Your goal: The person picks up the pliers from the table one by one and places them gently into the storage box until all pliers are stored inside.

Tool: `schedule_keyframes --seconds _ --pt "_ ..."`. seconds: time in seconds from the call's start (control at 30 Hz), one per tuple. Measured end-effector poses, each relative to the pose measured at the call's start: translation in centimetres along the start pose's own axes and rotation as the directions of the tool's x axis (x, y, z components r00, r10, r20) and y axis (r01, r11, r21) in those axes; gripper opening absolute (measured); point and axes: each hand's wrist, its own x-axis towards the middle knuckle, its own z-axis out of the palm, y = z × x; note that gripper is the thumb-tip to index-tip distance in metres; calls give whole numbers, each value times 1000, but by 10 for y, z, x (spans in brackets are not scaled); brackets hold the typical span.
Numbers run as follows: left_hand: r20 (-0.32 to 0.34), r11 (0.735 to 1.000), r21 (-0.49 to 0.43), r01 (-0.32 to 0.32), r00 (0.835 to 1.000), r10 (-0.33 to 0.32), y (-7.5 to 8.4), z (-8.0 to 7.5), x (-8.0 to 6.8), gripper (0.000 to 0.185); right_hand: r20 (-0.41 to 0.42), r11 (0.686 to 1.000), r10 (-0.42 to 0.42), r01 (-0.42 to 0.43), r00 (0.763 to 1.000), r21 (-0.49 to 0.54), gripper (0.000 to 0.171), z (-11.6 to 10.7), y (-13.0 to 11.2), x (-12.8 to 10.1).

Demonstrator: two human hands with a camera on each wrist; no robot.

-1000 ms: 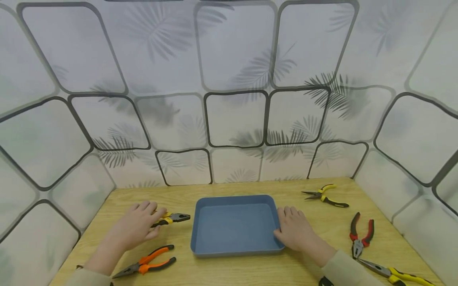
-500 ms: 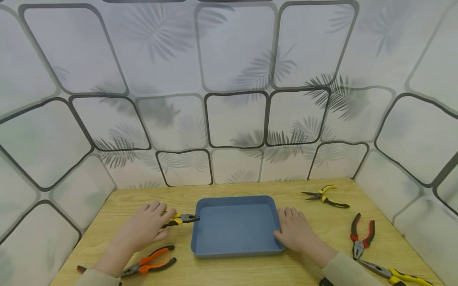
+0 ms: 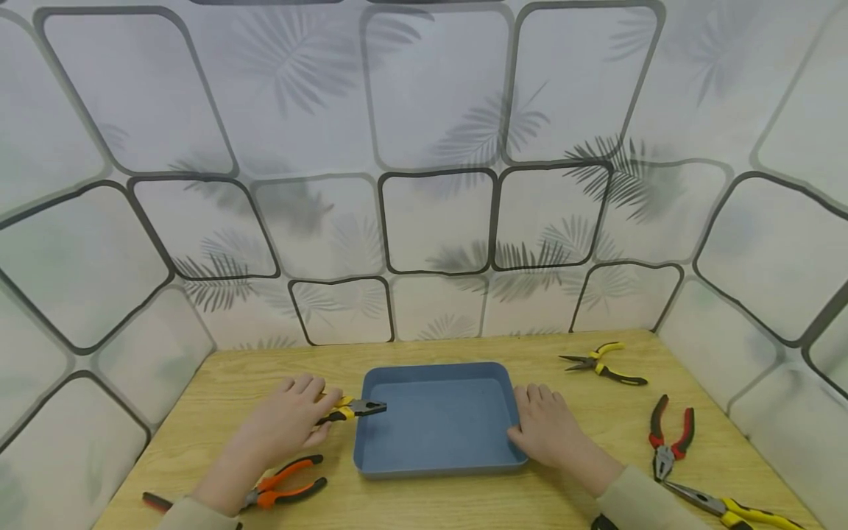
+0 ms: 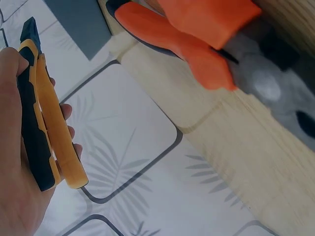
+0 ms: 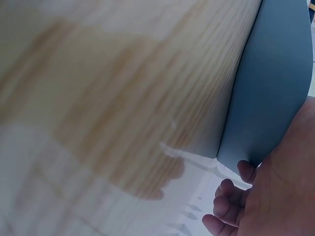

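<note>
On the near side, at 8 o'clock from the shallow blue rectangular tray [image 3: 440,427], lie orange-and-black-handled pliers [image 3: 268,498]. At 9 o'clock, the left hand [image 3: 285,421] has its fingers curled round yellow-and-black-handled pliers [image 3: 360,407], whose grey metal nose reaches over the tray's rim. At 3 o'clock, the right hand [image 3: 548,427] pinches the tray's wall, its fingers close together. Farther, at 2 o'clock, lie slim-nosed yellow-and-black pliers [image 3: 592,363].
</note>
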Motion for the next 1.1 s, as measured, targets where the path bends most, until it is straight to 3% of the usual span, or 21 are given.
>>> schedule_keyframes --seconds 0.33,0.7,1.1 --pt "-45 1000 -4 -28 999 27 12 4 7 37 11 1000 -6 6 1000 2 53 1 1 0" --pt "15 998 -45 -34 999 35 25 2 17 38 -46 999 -35 34 998 -6 53 6 3 -1" --pt "22 997 -53 -62 998 63 38 4 27 38 -18 1000 -14 14 1000 -12 53 1 1 -1"
